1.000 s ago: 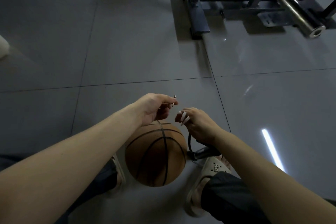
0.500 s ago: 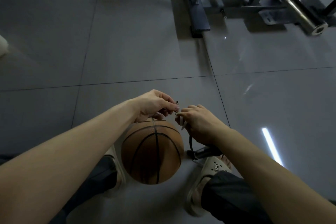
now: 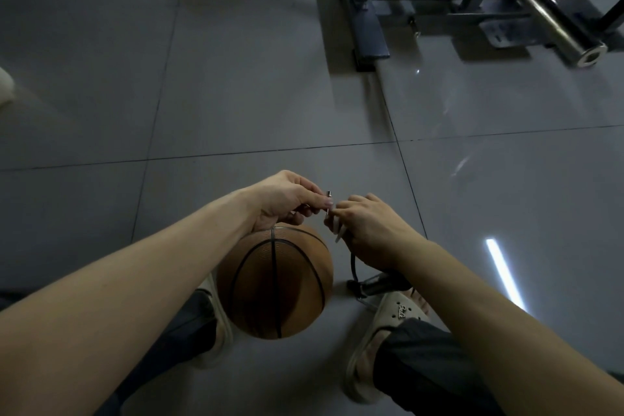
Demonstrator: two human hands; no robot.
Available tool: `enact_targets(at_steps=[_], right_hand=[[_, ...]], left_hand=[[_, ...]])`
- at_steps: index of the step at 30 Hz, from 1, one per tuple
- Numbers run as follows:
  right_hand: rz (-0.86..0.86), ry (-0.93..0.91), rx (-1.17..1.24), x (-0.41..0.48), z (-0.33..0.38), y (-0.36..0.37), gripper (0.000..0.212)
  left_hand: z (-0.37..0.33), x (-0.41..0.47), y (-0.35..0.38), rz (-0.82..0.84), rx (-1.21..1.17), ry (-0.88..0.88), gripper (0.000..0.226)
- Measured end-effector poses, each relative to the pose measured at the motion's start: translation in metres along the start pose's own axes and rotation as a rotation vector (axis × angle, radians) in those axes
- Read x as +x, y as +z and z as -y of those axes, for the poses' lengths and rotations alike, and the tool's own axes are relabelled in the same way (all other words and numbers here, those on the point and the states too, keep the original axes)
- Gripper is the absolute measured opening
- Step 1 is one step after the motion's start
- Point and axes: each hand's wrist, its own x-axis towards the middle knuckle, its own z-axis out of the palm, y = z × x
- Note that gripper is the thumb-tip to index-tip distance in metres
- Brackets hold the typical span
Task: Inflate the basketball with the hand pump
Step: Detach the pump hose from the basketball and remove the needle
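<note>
Basketball (image 3: 275,284) on the floor (image 3: 236,94) between the feet (image 3: 395,314), just below the hands: left hand (image 3: 283,203), the nearer, pinching an upright needle (image 3: 328,202); right hand (image 3: 368,226) just beside it, curled round the pump hose (image 3: 353,265).

A brown-orange rubber basketball (image 3: 275,284) with black seams rested on the grey floor. Just right of it, a small dark cylindrical hand pump (image 3: 374,285) lay on its side. Its thin black hose (image 3: 353,263) rose into the right hand (image 3: 368,230). The left hand (image 3: 283,201) pinched a slim metal inflation needle (image 3: 328,202) upright above the ball.
</note>
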Motion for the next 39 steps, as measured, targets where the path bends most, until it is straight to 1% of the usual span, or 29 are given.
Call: enact_targets(at_steps=[6,11,15,18,20,21,23,25,28,30,33,36,38,39], right_hand=[[0.058,0.055,0.025,0.001,0.003,-0.004,0.03],[0.116,0.144,0.077,0.004,0.006,-0.005,0.028],[0.123,0.19,0.091,0.002,0.008,-0.005,0.023],[0.129,0.203,0.113,0.001,0.007,-0.005,0.019],[0.135,0.209,0.136,0.0,0.008,-0.004,0.016],[0.136,0.224,0.156,0.0,0.008,-0.004,0.015],[0.142,0.265,0.19,0.001,0.008,-0.005,0.016],[0.157,0.301,0.217,0.002,0.006,-0.007,0.016],[0.157,0.341,0.294,0.001,0.004,-0.011,0.018],[0.142,0.355,0.337,-0.001,0.003,-0.013,0.019],[0.14,0.366,0.359,-0.001,0.002,-0.014,0.017],[0.113,0.375,0.351,0.002,-0.003,-0.011,0.017],[0.065,0.369,0.412,0.001,-0.008,-0.013,0.015],[0.055,0.359,0.474,-0.001,-0.011,-0.017,0.018]], left_hand=[[-0.001,0.001,0.001,-0.001,0.075,0.035,0.011],[-0.001,0.002,0.003,-0.047,0.296,0.135,0.015],[-0.003,0.002,0.01,-0.051,0.384,0.163,0.018],[0.0,0.002,0.013,-0.062,0.344,0.157,0.015],[0.003,0.002,0.011,-0.053,0.275,0.185,0.023],[0.003,0.001,0.01,-0.05,0.264,0.218,0.023],[0.004,0.0,0.01,-0.055,0.278,0.295,0.018],[0.004,0.0,0.011,-0.055,0.306,0.35,0.017],[0.006,0.001,0.014,-0.044,0.335,0.386,0.021],[0.008,0.001,0.015,-0.051,0.364,0.418,0.015],[0.008,0.0,0.017,-0.082,0.4,0.453,0.006],[0.004,0.0,0.02,-0.11,0.4,0.463,0.005],[0.003,-0.002,0.025,-0.171,0.366,0.455,0.007],[0.002,-0.003,0.028,-0.2,0.338,0.446,0.008]])
